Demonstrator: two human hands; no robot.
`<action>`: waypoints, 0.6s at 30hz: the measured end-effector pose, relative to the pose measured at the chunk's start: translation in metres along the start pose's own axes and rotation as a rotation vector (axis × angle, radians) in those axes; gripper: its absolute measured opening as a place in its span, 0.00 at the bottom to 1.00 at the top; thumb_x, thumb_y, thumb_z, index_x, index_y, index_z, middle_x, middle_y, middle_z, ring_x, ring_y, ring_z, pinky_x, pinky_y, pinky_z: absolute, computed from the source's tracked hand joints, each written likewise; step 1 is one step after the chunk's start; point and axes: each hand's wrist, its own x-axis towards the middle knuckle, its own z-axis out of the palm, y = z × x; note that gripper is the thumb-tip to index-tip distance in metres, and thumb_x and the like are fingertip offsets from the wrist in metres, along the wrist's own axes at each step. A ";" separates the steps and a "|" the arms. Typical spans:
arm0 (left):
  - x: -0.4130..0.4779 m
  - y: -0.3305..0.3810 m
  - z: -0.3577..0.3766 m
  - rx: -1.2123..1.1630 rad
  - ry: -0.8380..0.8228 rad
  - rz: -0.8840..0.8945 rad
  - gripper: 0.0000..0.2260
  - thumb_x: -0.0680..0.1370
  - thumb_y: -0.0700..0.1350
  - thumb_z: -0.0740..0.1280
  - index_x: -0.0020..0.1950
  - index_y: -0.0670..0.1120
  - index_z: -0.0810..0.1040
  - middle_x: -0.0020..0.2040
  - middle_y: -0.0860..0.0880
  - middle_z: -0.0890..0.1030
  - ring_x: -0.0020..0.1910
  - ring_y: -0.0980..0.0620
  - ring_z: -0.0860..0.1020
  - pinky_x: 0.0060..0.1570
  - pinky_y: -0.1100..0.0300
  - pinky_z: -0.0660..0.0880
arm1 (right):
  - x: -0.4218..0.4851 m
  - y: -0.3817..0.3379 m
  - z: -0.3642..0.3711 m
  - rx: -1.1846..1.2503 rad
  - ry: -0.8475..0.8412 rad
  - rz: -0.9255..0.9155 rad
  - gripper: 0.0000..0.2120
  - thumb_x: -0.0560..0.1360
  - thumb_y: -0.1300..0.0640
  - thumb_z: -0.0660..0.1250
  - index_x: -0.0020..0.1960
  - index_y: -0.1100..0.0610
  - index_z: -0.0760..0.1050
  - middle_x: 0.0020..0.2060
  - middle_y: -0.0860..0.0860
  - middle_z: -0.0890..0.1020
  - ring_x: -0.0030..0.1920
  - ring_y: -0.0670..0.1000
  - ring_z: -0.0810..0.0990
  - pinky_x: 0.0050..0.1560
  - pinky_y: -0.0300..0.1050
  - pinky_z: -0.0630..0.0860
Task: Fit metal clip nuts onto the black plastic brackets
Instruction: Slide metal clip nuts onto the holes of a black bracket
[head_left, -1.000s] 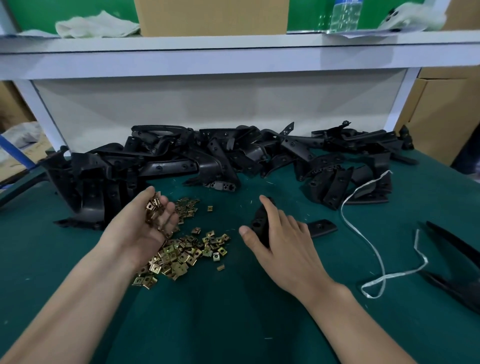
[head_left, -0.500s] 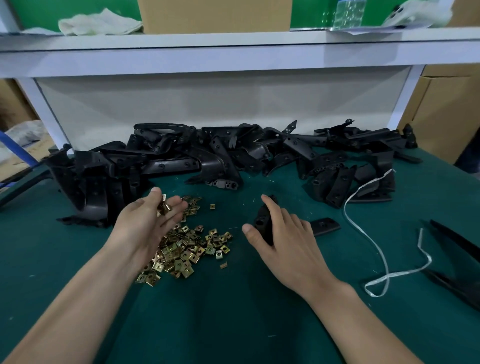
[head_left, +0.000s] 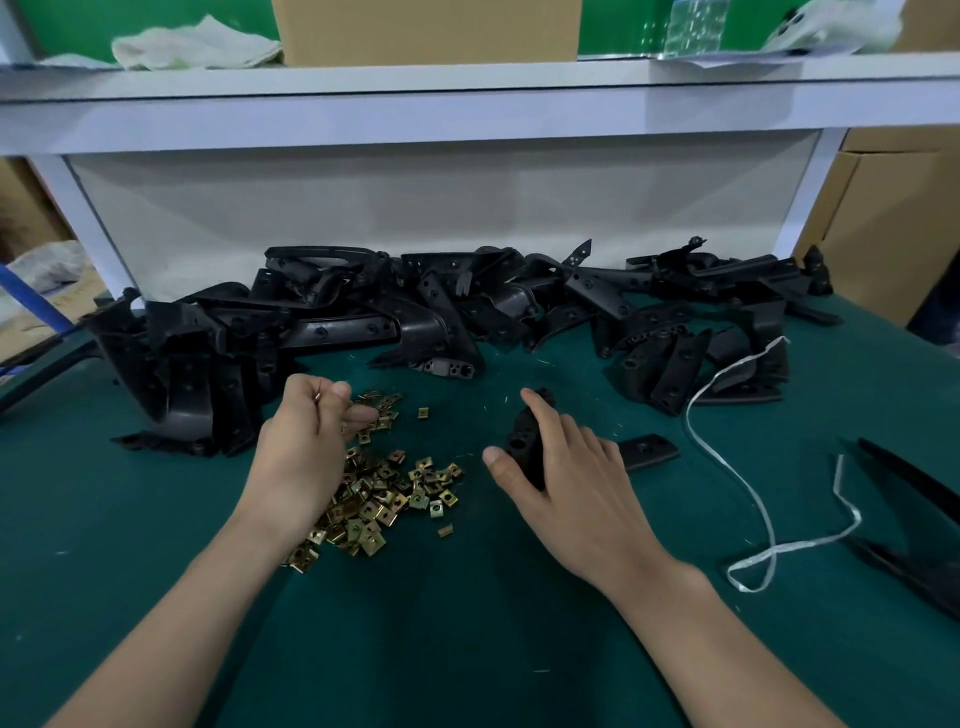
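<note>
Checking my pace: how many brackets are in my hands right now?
1: a black bracket in the right hand, on the mat beside the clip nuts. The left hand grips only clip nuts, though its palm is hidden.

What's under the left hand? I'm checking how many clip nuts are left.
Brass-coloured clip nuts spread out from beneath the left hand; those under the palm are hidden.

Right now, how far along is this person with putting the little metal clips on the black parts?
Early, by the look of it. No finished piece can be picked out. In hand: the right hand holds one black plastic bracket on the green table, while the left hand picks among the loose brass-coloured metal clip nuts. Left: the big heap of black brackets behind.
</note>
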 end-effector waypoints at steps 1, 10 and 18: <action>0.000 0.000 0.000 0.002 0.003 0.001 0.08 0.85 0.52 0.55 0.50 0.53 0.70 0.45 0.55 0.86 0.45 0.62 0.82 0.42 0.68 0.73 | 0.000 0.000 0.000 0.000 0.000 0.000 0.39 0.76 0.26 0.41 0.80 0.48 0.49 0.64 0.46 0.74 0.64 0.50 0.72 0.68 0.50 0.63; -0.002 0.001 -0.001 0.091 0.013 0.025 0.09 0.85 0.54 0.54 0.48 0.53 0.68 0.35 0.52 0.76 0.24 0.61 0.69 0.22 0.66 0.66 | 0.000 -0.001 0.000 0.001 0.006 0.002 0.39 0.76 0.27 0.41 0.80 0.48 0.50 0.63 0.47 0.74 0.63 0.50 0.72 0.68 0.50 0.63; 0.002 0.010 -0.005 -0.364 0.049 -0.114 0.08 0.85 0.48 0.59 0.48 0.47 0.71 0.31 0.55 0.74 0.23 0.58 0.65 0.23 0.64 0.66 | 0.000 0.000 -0.001 -0.003 -0.008 0.002 0.39 0.76 0.26 0.40 0.80 0.47 0.49 0.64 0.46 0.73 0.64 0.50 0.71 0.68 0.48 0.62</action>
